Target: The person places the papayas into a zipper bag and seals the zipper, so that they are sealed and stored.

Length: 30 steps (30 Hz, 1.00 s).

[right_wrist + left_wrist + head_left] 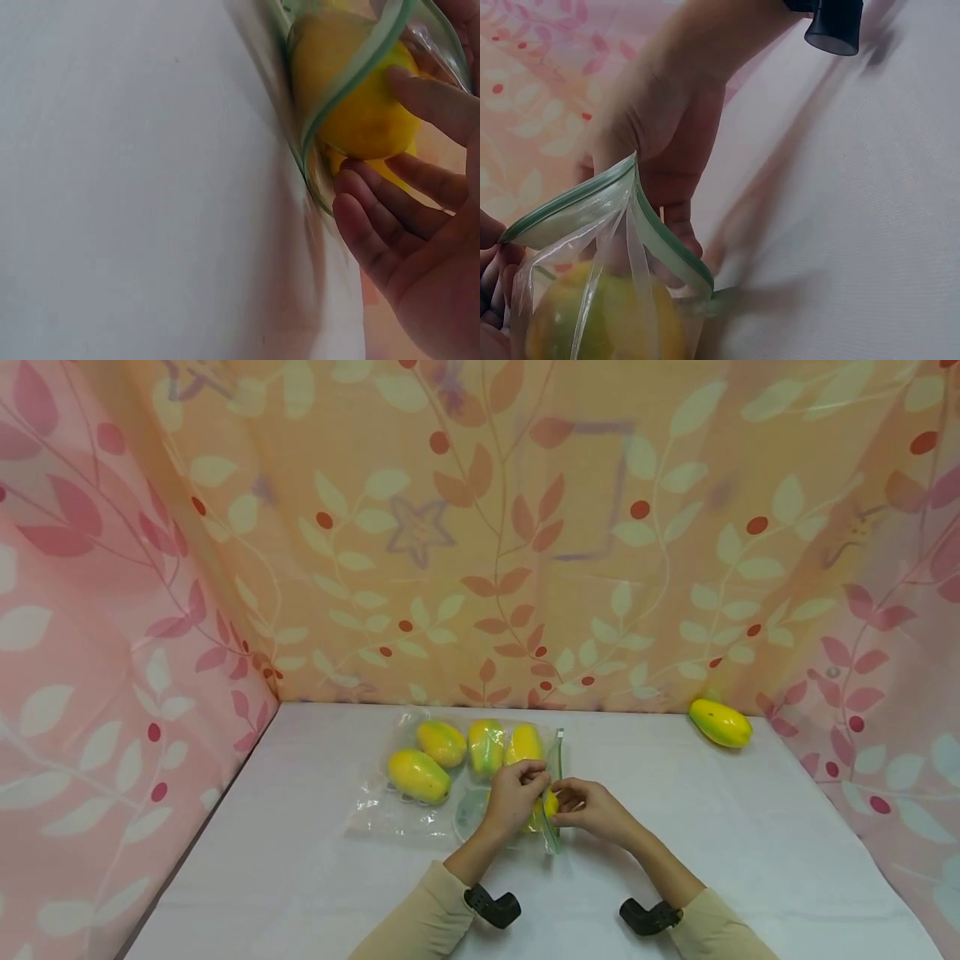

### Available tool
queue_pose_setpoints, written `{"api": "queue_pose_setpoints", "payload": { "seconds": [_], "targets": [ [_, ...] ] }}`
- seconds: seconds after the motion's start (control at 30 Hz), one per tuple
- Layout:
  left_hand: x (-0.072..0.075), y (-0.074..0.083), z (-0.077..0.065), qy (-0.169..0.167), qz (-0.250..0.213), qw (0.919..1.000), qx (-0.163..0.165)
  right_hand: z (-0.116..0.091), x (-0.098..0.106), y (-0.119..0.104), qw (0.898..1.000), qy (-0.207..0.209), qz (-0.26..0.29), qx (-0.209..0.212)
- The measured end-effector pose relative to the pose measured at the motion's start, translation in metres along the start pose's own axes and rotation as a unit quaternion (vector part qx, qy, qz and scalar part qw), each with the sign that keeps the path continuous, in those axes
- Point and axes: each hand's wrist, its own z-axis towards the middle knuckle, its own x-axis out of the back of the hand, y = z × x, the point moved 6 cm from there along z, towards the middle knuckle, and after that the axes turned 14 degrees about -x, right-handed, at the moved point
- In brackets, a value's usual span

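Observation:
A clear zip bag with a green zip edge lies on the table, several yellow-green mangoes inside it. My left hand pinches the edge of the bag's mouth; in the left wrist view its fingers show at the green zip strip. At the parted mouth, my right hand holds a mango, which sits just within the bag. Its thumb is on the fruit and other fingers lie under it, in the right wrist view. Part of this mango is behind the zip strip.
One more mango lies outside the bag at the table's back right corner. The table has a white cover. Patterned cloth hangs behind it and along both sides. Each wrist wears a black camera.

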Motion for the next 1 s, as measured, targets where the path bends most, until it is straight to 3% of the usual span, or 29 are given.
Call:
{"api": "queue_pose_setpoints", "payload": {
  "seconds": [0.27, 0.6, 0.8, 1.0],
  "targets": [
    [0.002, 0.004, 0.0, 0.0, 0.003, 0.9998, 0.022, 0.005, -0.009, -0.006, 0.999, -0.006, -0.023, 0.025],
    [0.003, 0.008, 0.0, 0.003, 0.006, 1.0, 0.004, 0.008, -0.018, -0.014, 0.998, -0.013, -0.023, 0.049],
    [0.004, 0.007, 0.001, -0.005, 0.006, 0.9999, 0.009, 0.006, -0.006, -0.009, 0.998, -0.003, -0.036, 0.042],
    [0.004, 0.007, 0.0, -0.006, 0.011, 0.9999, 0.002, 0.002, 0.02, -0.004, 0.999, 0.014, -0.03, 0.014]
  ]
}}
